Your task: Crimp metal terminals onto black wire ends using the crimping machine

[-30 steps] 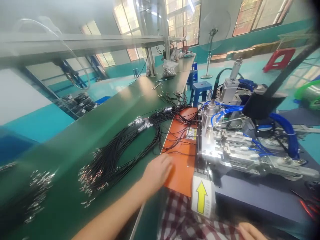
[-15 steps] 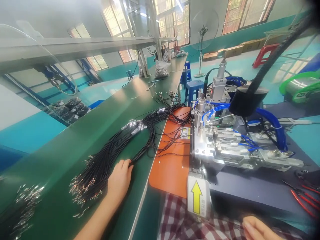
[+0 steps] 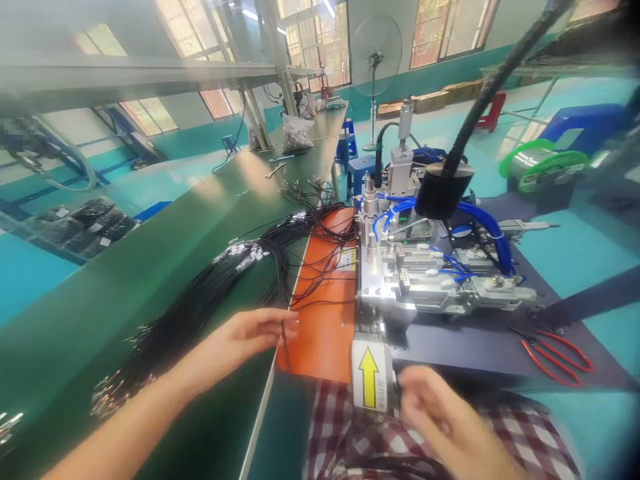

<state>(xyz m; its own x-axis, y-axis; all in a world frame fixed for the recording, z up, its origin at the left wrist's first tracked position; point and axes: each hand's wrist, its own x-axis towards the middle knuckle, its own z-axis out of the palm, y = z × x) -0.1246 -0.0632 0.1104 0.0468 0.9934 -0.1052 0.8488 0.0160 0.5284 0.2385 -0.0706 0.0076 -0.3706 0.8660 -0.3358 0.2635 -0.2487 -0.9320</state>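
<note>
- Cables (image 3: 187, 313), black and thin, gathered in a long bundle on the green desk (image 3: 165, 247), with silvery, frayed-looking ends at the near tip and glinting bits partway along.
- Far part of the bundle curving toward the metal machine (image 3: 371, 275); loose strands across the orange plate (image 3: 325, 343), up to the machine's edge.
- Left hand (image 3: 250, 337) above the desk edge, just beside the bundle, fingers together and pointing at the orange plate; at the fingertips, a thin dark strand (image 3: 285, 341), but cannot tell whether pinched or merely touched.
- Right hand (image 3: 435, 407) low in front of the machine, fingers curled, just beside the white label (image 3: 369, 377) with the yellow arrow; too blurred to tell whether pressed together or around something.
- Below both hands, checked cloth (image 3: 333, 433), with a dark strip (image 3: 400, 463) across it.
- Red-handled pliers (image 3: 543, 345) on the machine's dark base, beyond the right hand.
- Farther along the desk, past the cables, clear bag (image 3: 297, 135) of small parts.
</note>
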